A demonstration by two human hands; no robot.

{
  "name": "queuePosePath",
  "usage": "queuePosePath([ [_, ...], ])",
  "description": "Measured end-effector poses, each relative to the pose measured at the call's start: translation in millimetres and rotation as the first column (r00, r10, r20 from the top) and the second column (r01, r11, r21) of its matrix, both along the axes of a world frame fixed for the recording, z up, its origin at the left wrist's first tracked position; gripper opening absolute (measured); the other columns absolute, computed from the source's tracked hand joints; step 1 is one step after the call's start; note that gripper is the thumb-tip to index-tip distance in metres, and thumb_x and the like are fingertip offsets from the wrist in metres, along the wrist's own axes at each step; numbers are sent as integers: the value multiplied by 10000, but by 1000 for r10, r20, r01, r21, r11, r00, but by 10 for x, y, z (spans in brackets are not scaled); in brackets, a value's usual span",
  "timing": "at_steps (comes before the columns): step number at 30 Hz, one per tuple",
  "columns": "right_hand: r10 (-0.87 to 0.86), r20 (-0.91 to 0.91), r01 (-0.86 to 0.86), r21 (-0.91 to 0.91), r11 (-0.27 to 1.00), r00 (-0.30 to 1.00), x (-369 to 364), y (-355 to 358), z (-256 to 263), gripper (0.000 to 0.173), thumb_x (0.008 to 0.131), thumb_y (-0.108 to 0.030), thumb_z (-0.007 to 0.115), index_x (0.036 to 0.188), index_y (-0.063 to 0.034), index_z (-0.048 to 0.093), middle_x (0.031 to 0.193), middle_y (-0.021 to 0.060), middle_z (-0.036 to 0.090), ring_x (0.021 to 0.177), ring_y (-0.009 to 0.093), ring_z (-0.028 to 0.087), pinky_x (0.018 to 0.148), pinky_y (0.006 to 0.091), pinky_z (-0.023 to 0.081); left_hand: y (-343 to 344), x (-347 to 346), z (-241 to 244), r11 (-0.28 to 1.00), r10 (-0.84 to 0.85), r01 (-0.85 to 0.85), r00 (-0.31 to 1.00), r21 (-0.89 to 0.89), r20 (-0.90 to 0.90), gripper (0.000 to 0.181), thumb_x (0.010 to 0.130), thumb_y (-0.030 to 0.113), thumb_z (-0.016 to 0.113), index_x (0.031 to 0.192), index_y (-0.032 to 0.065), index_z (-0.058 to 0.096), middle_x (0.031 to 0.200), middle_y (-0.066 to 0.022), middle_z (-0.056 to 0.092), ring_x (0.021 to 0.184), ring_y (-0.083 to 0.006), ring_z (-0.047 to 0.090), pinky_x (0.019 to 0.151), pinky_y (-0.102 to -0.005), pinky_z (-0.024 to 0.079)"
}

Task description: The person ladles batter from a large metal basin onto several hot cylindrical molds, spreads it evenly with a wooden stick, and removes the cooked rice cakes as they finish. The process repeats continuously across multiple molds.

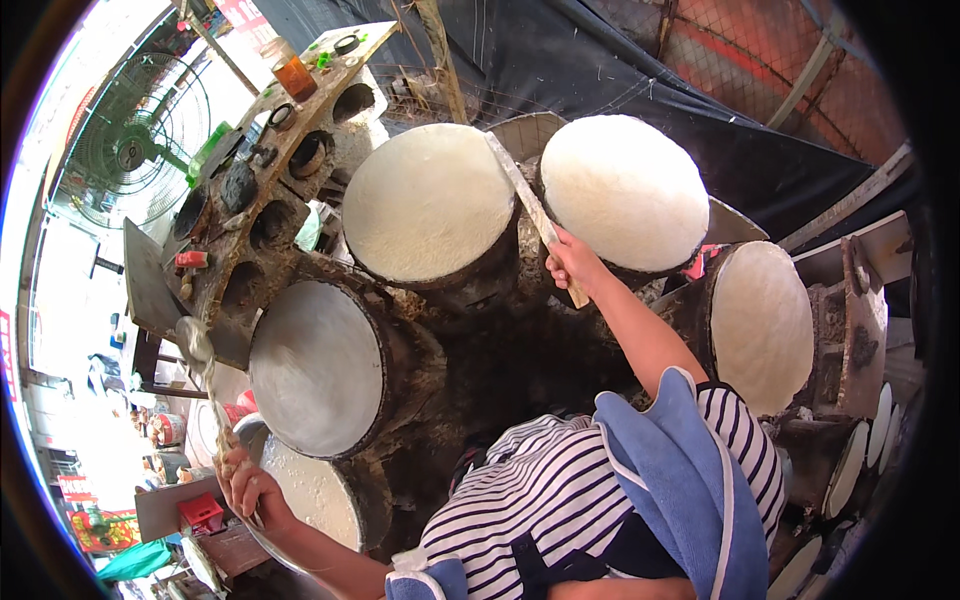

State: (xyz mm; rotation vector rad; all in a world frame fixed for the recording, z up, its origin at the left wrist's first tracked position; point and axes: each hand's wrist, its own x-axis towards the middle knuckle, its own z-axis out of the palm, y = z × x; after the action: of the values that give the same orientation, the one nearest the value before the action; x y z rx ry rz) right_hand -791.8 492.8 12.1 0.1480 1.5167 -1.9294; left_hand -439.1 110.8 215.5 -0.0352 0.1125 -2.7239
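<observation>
My left hand (251, 491) grips a stretched, pale strand of what looks like wet dough (201, 346), which rises to a blurred lump. Below and beside that hand stands a metal basin holding creamy, lumpy batter (315, 491). A round griddle (316, 367) just above the basin has a grey surface with a faint whitish smear. My right hand (574, 261) is closed around a long, flour-coated flat stick (529, 195). The stick's far end reaches the edge of a griddle covered by a thin pale sheet (431, 202). Another white sheet (625, 193) covers the griddle beside it.
A further sheet-covered griddle (763, 328) stands at right. On the left, a soot-stained ledge (259, 187) with round holes carries a jar of orange liquid (292, 71) and a red can (192, 259). Behind it is a large fan (131, 150). Dark sheeting (540, 64) hangs beyond the griddles.
</observation>
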Motion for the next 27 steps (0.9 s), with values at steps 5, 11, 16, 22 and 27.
queuePosePath([
  [5, 106, -475, 173, 507, 845, 874, -124, 133, -437, 531, 928, -151, 401, 1436, -248, 282, 718, 134, 555, 512, 210, 520, 478, 347, 438, -290, 654, -237, 989, 134, -130, 990, -65, 48, 254, 983, 234, 368, 990, -20, 372, 818, -81, 425, 558, -138, 468, 407, -261, 421],
  [11, 584, -445, 399, 891, 215, 679, 78, -21, -57, 471, 909, -226, 483, 1371, -245, 394, 854, 214, 631, 689, 369, 625, 635, 475, 493, -417, 1338, -442, 978, 209, -207, 975, -28, 78, 276, 987, 249, 376, 1052, -20, 379, 761, -50, 439, 574, -130, 448, 432, -250, 394],
  [16, 636, -441, 528, 847, 62, 633, 308, 44, -1, 398, 913, -267, 488, 1309, -238, 466, 768, 182, 624, 679, 358, 626, 625, 476, 495, -459, 1445, -538, 965, 261, -261, 957, -18, 129, 211, 983, 195, 369, 965, -14, 395, 697, -42, 436, 529, -123, 438, 459, -238, 397],
  [22, 627, -487, 542, 832, 121, 608, 517, 135, -28, 390, 919, -280, 478, 1304, -220, 461, 788, 167, 615, 674, 350, 628, 581, 467, 493, -342, 1630, -543, 931, 356, -365, 915, 9, 192, 187, 960, 131, 393, 814, 16, 420, 630, -52, 435, 496, -142, 435, 453, -254, 372],
  [27, 598, -543, 571, 804, 167, 590, 294, -42, -112, 361, 922, -278, 474, 1277, -215, 491, 770, 167, 622, 694, 367, 619, 613, 481, 486, -440, 1772, -669, 932, 349, -361, 915, 25, 202, 185, 954, 136, 410, 813, 16, 425, 648, -55, 461, 504, -146, 450, 453, -258, 387],
])
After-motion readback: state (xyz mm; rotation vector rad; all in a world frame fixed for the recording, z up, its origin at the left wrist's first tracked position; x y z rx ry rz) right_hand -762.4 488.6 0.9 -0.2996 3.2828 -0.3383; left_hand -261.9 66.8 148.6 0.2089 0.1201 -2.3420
